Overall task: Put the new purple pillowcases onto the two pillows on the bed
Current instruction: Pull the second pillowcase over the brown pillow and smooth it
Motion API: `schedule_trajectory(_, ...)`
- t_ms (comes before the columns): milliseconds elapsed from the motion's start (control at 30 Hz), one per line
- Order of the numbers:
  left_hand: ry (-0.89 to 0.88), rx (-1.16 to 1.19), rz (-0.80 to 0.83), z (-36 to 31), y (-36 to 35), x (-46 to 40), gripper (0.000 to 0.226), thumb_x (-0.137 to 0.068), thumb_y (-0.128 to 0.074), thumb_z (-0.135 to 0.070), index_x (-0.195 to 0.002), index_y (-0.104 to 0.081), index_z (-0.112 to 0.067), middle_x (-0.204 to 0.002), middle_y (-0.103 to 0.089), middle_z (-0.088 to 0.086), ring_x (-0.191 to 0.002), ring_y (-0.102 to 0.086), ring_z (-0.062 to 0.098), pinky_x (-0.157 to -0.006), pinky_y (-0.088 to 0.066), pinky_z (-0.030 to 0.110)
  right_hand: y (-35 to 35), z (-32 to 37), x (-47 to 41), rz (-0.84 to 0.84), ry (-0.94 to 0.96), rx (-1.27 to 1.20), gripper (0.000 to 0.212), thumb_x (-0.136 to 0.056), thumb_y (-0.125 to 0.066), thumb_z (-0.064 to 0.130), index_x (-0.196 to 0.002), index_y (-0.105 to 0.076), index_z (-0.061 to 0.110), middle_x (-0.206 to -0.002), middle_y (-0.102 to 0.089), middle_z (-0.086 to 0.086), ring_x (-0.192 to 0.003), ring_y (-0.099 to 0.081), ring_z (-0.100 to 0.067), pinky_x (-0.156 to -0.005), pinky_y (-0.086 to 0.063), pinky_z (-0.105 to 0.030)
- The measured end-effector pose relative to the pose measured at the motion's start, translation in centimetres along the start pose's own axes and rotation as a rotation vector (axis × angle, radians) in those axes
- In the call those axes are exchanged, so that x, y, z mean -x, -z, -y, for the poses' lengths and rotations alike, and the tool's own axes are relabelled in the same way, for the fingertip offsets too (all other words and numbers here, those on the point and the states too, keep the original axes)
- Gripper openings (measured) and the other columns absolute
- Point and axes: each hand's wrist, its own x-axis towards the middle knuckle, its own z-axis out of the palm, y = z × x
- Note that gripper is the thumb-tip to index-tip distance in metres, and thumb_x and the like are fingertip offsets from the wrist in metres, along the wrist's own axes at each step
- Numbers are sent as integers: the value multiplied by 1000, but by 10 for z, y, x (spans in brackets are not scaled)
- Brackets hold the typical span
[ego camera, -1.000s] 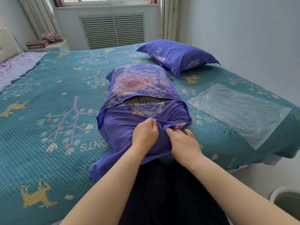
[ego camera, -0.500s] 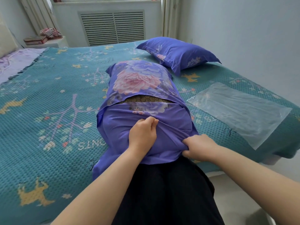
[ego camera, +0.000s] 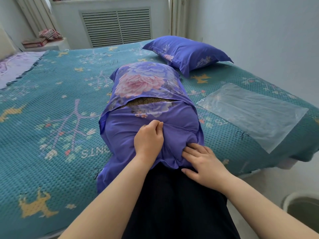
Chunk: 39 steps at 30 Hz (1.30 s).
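Note:
A pillow inside a purple floral pillowcase (ego camera: 146,87) lies lengthwise on the bed (ego camera: 51,118), its near end at my body. A slit in the back of the case shows the pillow's dark mesh cover (ego camera: 146,102). My left hand (ego camera: 148,140) pinches a fold of the purple fabric on the pillow's near half. My right hand (ego camera: 203,163) lies at the near right corner with fingers spread on the bunched cloth and the thumb at the hem. A second pillow in a purple case (ego camera: 186,54) rests at the far right of the bed.
A clear plastic bag (ego camera: 255,112) lies flat on the teal bedspread to the right. A bin (ego camera: 302,206) stands on the floor at lower right. The wall runs along the right; a radiator grille (ego camera: 117,26) and a nightstand with books (ego camera: 39,44) are behind.
My right hand let go of the fabric it had pulled out to the right and now lies spread on the near corner. My left hand kept its pinch.

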Motion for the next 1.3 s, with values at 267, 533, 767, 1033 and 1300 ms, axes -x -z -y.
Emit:
schedule_trajectory(267,-408,-253,-4,-45,5,-2,31,-93,-49,-36,-120,-54,-21,-145,-40,-5,-82,-65,26,-47,-41,30,-5,3,-29,-176,-69,26,28,-68,-45,20,-90,-63,21,-94,-65,4,-95,-58,-25,-71,-41,-35)
schedule_trajectory(533,-333,-743,419,-87,-20,-89,64,-92,-38,-60,-133,-50,-12,-141,-42,11,-132,-30,32,-104,-27,41,20,-2,-47,-307,81,-26,12,-69,-53,18,-68,-64,22,-65,-59,5,-74,-56,-21,-72,-36,-31)
schedule_trajectory(767,-385,-796,433,-111,-47,-99,35,-93,-49,-20,-127,-51,-13,-131,-55,9,-120,-52,29,-93,-40,36,34,-5,-28,-61,109,34,13,-59,-48,21,-62,-60,25,-57,-57,9,-63,-59,-16,-65,-30,-28)
schedule_trajectory(1033,-503,-712,223,-80,-32,-130,28,-90,-43,-7,-116,-52,-13,-119,-53,10,-107,-56,35,-77,-46,42,34,-25,10,-110,-191,-86,24,-63,-40,26,-67,-63,26,-65,-63,12,-65,-63,-14,-65,-28,-27)
schedule_trajectory(1300,-305,-538,331,-60,-41,-151,24,-96,-48,-29,-110,-53,-10,-114,-59,20,-105,-56,40,-73,-39,37,79,-29,-9,-14,-548,-436,39,-88,-53,54,-63,-50,24,-65,-57,5,-72,-55,-19,-61,-37,-33)
